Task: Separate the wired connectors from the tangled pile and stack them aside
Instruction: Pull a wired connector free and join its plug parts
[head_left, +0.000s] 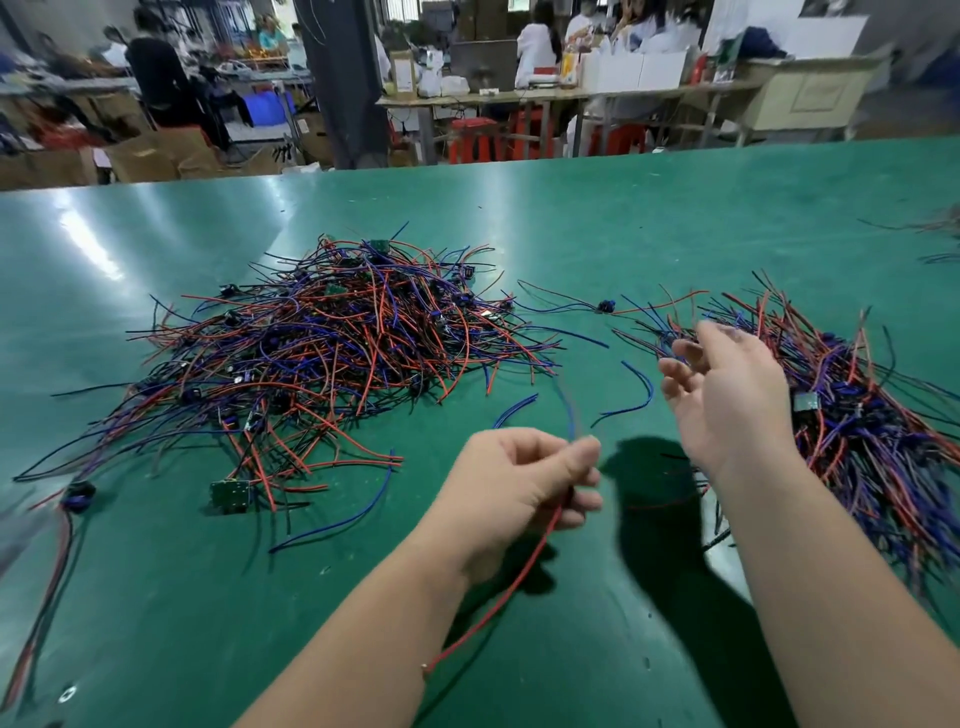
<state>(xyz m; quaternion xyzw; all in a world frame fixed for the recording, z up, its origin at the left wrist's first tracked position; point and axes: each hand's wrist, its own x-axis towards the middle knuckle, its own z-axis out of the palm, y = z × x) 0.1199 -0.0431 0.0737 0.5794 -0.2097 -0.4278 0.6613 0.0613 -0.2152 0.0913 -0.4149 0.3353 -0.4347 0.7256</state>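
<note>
A big tangled pile (332, 343) of red, blue and black wired connectors lies on the green table (623, 218), left of centre. At the right lies a second, more orderly heap (852, 415) of the same connectors. My left hand (524, 493) hovers near the front centre and pinches a wired connector; its red wire (498, 597) hangs down toward me and a blurred blue wire rises from the fingers. My right hand (727, 400) is raised over the near edge of the right heap, fingers spread and relaxed, holding nothing.
A single connector (605, 306) with thin wires lies between the two piles. A small green board (231, 496) and a dark connector (78, 496) sit at the front left. Loose blue wires (636, 395) lie near my hands. People work at benches beyond the table's far edge.
</note>
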